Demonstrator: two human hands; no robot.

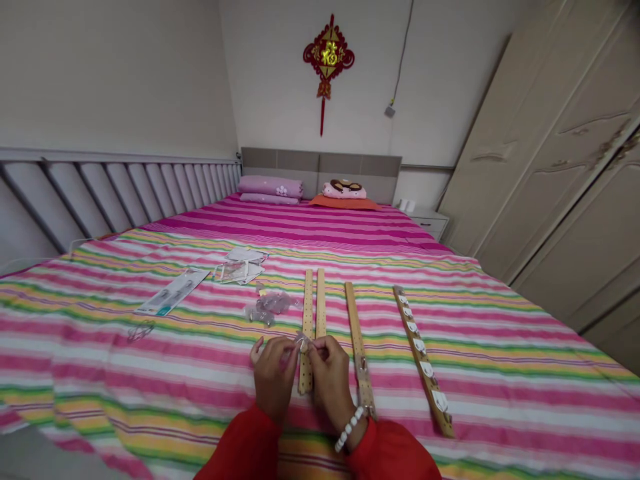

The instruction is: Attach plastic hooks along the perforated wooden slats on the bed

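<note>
Left hand: the fingers of the left hand [273, 375] pinch one side of a small clear plastic piece [303, 343].
Right hand: the fingers of the right hand [332, 377] grip its other side; a white bead bracelet [350, 429] circles the wrist.
Plastic piece: held up between both hands, over the near part of the left perforated strip [308, 300]; its contents are too small to tell.
Strips to the right: a second perforated strip [321, 303], one with metal fittings [353, 317], one bearing white pieces [415, 333].
Left side of the bed: crumpled clear bags [270, 305], a long card [173, 293].
</note>
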